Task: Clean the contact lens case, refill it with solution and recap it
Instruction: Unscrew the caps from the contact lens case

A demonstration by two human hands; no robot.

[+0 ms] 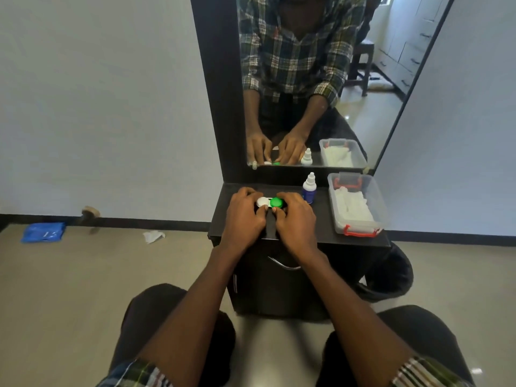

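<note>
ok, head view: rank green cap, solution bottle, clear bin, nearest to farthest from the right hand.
1. green cap, at the right hand's fingertips, touching.
2. solution bottle, just beyond the hand, to its right.
3. clear bin, far right of the cabinet top.

Contact lens case (270,202) laid flat on the black cabinet top, one white cap (262,202) and one green cap (277,202) seated side by side (both on), solution bottle (309,189) stood upright just to the right, white nozzle cap, dark blue label.
</note>
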